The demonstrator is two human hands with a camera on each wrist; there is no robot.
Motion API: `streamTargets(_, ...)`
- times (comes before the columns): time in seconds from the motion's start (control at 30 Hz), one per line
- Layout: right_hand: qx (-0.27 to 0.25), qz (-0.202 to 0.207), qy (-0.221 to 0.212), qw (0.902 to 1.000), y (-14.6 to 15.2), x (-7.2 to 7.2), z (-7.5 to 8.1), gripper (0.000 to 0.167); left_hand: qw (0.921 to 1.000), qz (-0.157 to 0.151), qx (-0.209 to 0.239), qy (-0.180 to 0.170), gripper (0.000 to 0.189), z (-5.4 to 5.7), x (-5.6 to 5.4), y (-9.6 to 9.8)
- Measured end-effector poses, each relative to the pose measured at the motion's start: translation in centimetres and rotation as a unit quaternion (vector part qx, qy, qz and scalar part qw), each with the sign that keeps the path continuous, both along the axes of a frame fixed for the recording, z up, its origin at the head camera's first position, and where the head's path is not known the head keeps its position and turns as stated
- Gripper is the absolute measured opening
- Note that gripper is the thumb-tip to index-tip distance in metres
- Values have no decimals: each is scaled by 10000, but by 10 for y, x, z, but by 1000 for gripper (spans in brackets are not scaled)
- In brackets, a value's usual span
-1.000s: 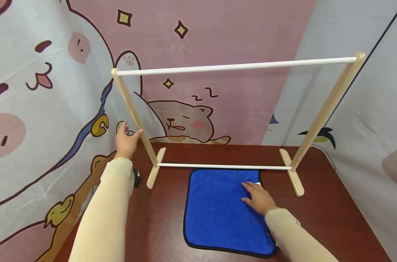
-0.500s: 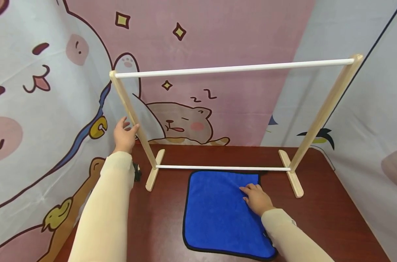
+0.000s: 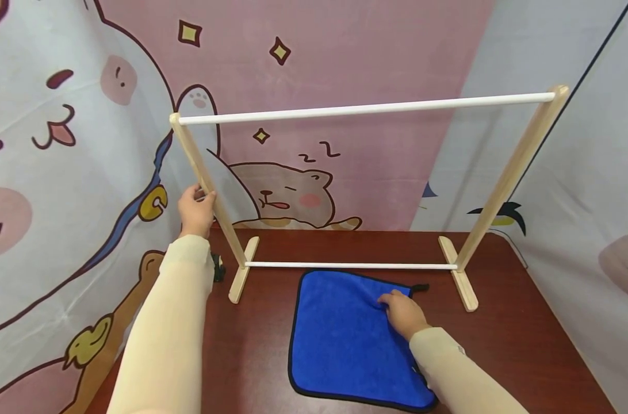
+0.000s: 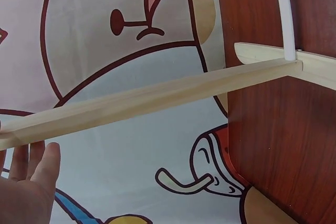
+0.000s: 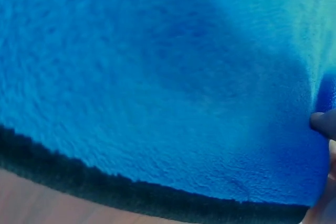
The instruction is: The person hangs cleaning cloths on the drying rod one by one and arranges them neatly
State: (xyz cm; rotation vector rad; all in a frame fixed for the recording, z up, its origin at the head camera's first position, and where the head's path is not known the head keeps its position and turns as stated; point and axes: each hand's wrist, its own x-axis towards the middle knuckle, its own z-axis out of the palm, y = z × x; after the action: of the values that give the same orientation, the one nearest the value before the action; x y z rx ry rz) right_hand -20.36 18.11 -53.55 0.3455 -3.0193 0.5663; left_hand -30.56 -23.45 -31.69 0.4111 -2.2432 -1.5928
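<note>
A wooden clothes rack with two white rods stands on the table. My left hand [image 3: 196, 211] holds its left post [image 4: 142, 100], with the fingers behind the wood and the thumb on the near side. Below the lower rod lies a blue towel [image 3: 345, 339] with a black border. Near its upper right corner my right hand [image 3: 404, 313] pinches the fabric, and small folds run from the fingertips. In the right wrist view the towel [image 5: 157, 87] fills most of the picture, one fingertip pressing into it at the right edge. A black loop [image 3: 420, 287] sticks out at that corner.
The dark red table [image 3: 252, 356] bears the rack's feet, the right foot [image 3: 459, 273] beyond my right hand. A small dark object [image 3: 218, 268] is partly hidden behind my left sleeve. A printed cartoon curtain [image 3: 345, 63] hangs close behind and on both sides.
My left fingers have closed in on the rack's post. My right fingers have drawn together on the towel, wrinkling it and pulling its upper right corner nearer, so the black loop now shows.
</note>
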Motion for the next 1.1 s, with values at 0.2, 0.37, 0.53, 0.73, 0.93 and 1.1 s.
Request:
streamTargets(0.2, -298, -167, 70, 9994, -4, -1, 10, 21, 9999, 70, -8, -120, 43, 2, 2, 1)
streamTargets(0.37, -563, -300, 66, 9979, -7, -3, 22, 21, 9997, 90, -61, -207, 41, 3, 0, -2)
streamTargets(0.53, -805, -289, 381, 9956, -11, -6, 36, 20, 9997, -4, -75, -228, 38, 4, -2, -3)
streamTargets(0.73, -903, -120, 751, 9930, -18, -13, 60, 17, 9998, -8, -20, -215, 35, 5, -3, -3)
streamTargets(0.93, -922, 58, 1109, 9895, -22, -20, 90, 16, 9996, 50, 31, -291, 38, 8, -2, -1)
streamTargets(1.1, -960, 83, 1118, 9890, -22, -21, 113, 14, 9994, 59, 64, -336, 40, 7, -2, -1)
